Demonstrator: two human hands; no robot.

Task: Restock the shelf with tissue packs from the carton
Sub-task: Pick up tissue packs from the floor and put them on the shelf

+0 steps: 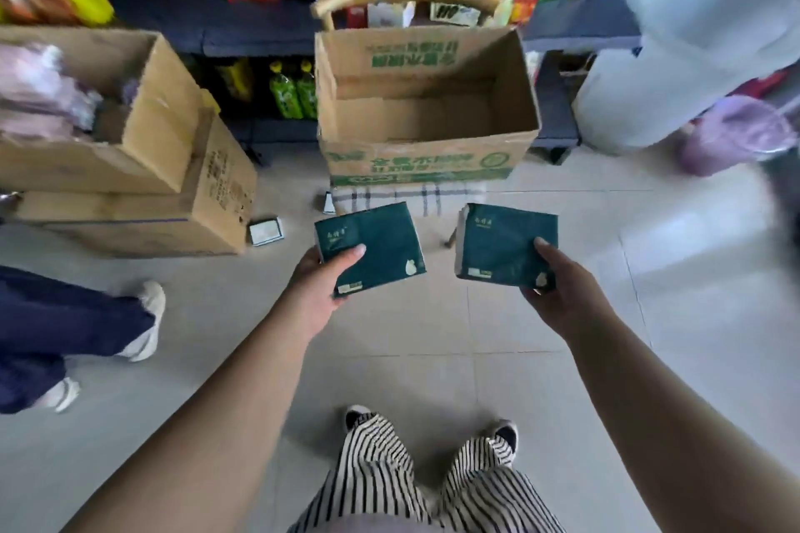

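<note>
My left hand (322, 286) grips a dark green tissue pack (376, 245) from below, thumb on its top face. My right hand (562, 290) holds a second dark green tissue pack (504, 245) the same way. Both packs hover above the tiled floor, just in front of the open carton (426, 162) with green print. The carton stands on a chair with a checked cushion (407, 197) and its inside looks bare. Dark shelves (242, 30) with mixed goods run behind the carton.
Stacked brown cartons (143, 169) stand at the left, the top one holding pale packs. A person in dark trousers (65, 329) stands at the left edge, another in light clothes (692, 35) at the right. A small white box (266, 232) lies on the floor.
</note>
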